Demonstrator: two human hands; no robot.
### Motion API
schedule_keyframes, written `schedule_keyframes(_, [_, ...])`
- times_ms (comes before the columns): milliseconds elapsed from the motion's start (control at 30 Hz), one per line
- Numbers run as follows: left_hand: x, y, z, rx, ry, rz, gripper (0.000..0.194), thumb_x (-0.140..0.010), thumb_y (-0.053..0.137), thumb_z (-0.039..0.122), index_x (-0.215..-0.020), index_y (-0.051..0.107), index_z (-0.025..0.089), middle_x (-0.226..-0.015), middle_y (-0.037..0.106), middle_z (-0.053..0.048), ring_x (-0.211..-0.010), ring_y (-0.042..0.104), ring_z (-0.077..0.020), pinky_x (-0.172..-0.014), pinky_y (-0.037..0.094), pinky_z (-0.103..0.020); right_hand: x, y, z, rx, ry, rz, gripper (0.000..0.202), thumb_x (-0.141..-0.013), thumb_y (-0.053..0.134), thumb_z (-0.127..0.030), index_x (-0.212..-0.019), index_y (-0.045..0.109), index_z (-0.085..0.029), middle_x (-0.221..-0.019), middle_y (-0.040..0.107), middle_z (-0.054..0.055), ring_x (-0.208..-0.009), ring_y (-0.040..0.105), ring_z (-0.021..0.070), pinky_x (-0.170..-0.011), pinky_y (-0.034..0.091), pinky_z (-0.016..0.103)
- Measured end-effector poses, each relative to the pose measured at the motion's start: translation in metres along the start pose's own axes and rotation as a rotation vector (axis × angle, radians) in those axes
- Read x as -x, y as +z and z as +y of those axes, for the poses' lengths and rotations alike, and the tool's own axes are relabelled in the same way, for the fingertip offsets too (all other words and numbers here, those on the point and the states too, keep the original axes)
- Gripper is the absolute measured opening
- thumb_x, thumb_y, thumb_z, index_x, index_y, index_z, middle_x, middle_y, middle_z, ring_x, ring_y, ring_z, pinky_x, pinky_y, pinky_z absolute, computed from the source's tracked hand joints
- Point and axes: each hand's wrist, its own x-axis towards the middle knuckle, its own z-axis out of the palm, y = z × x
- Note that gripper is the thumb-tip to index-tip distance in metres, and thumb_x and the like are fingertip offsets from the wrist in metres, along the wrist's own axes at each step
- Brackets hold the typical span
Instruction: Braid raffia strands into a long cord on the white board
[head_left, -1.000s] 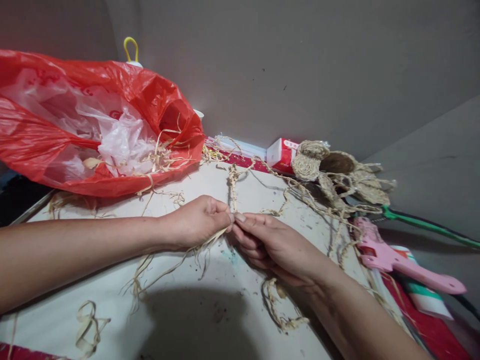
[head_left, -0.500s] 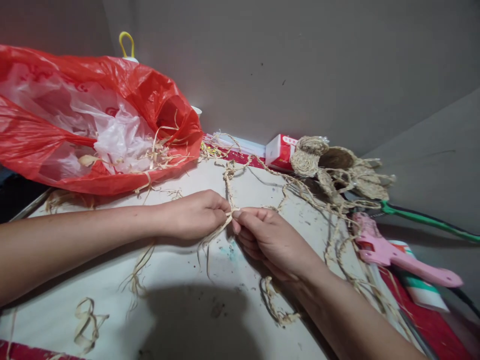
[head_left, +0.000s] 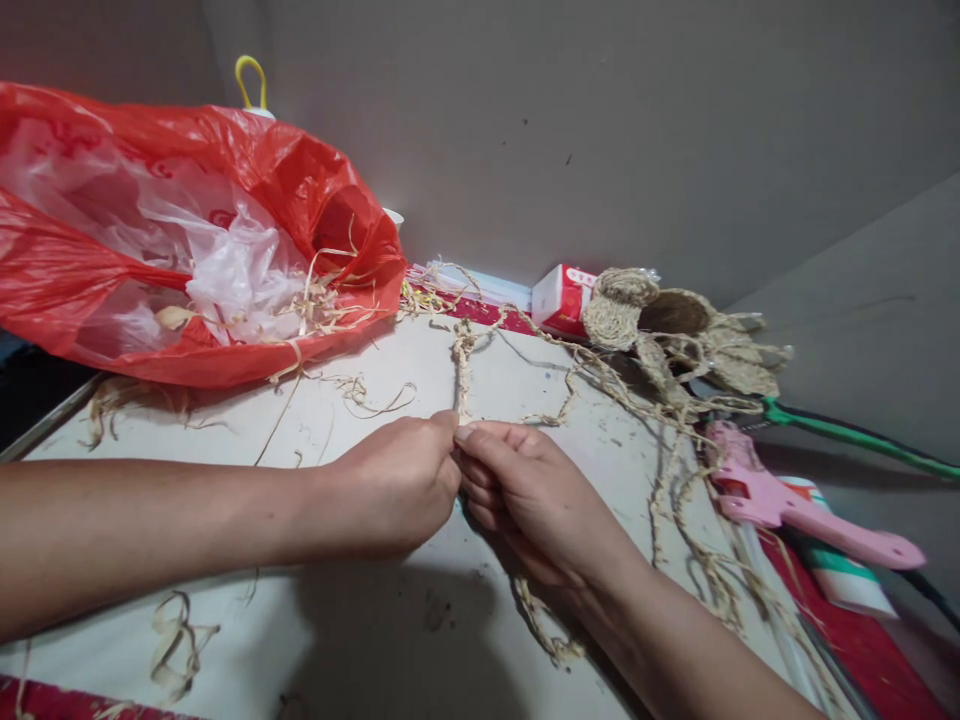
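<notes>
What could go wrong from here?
The left hand and right hand pinch the braid only at its near end, so a slip might loosen it. The long cords sprawl by the pink tool and could snag. Strands over the red bag's rim might get dragged out.

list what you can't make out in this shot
- Strand ends at the braided cord: in the head view, covered by the fingers of the left hand and right hand.
- Left end of the red bag: cut off by the head view's left edge.
- Object under the yellow loop: mostly behind the bag, head view.
- Lettering on the red and white box: too small in the head view.
</notes>
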Motion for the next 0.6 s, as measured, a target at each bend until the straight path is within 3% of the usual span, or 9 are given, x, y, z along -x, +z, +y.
schedule_keyframes(233, [0.001, 0.002, 0.001, -0.065, 0.030, -0.001, 0.023, -0.081, 0.039, 0.021, -0.102, 0.049, 0.016, -0.079, 0.061, -0.006, -0.066, 0.054, -0.0175, -0.060, 0.039, -0.027, -0.001, -0.003, 0.004, 0.021, -0.059, -0.005, 0.040, -0.072, 0.069, -0.035, -0.049, 0.040, -0.019, -0.039, 0.033, -0.010, -0.035, 0.021, 0.0028, -0.035, 0.015, 0.018])
schedule_keyframes(433, [-0.007, -0.035, 0.015, -0.002, -0.038, -0.151, 0.020, -0.078, 0.045, 0.024, -0.081, 0.062, 0.014, -0.057, 0.052, 0.002, -0.049, 0.044, -0.0109, -0.048, 0.030, -0.023, -0.004, -0.010, -0.006, -0.066, -0.016, -0.115, 0.038, -0.066, 0.078, -0.036, -0.054, 0.047, -0.017, -0.040, 0.027, -0.012, -0.037, 0.013, 0.0014, -0.035, 0.010, 0.017])
schedule_keyframes(533, [-0.018, -0.047, 0.010, -0.023, 0.044, 0.042, 0.020, -0.078, 0.045, 0.021, -0.075, 0.063, 0.014, -0.062, 0.054, 0.001, -0.057, 0.047, -0.0110, -0.055, 0.033, -0.023, -0.005, -0.013, -0.008, -0.056, -0.010, -0.163, 0.031, -0.070, 0.076, -0.037, -0.062, 0.057, -0.014, -0.040, 0.028, -0.012, -0.037, 0.013, 0.0014, -0.035, 0.010, 0.016])
schedule_keyframes(600, [-0.024, -0.045, 0.002, 0.091, 0.088, 0.081, 0.017, -0.078, 0.045, 0.018, -0.075, 0.061, 0.014, -0.067, 0.056, 0.001, -0.062, 0.049, -0.0110, -0.060, 0.035, -0.022, -0.007, -0.016, -0.009, -0.039, -0.002, -0.191, 0.028, -0.072, 0.075, -0.037, -0.067, 0.061, -0.012, -0.040, 0.028, -0.013, -0.037, 0.012, 0.0014, -0.034, 0.010, 0.016])
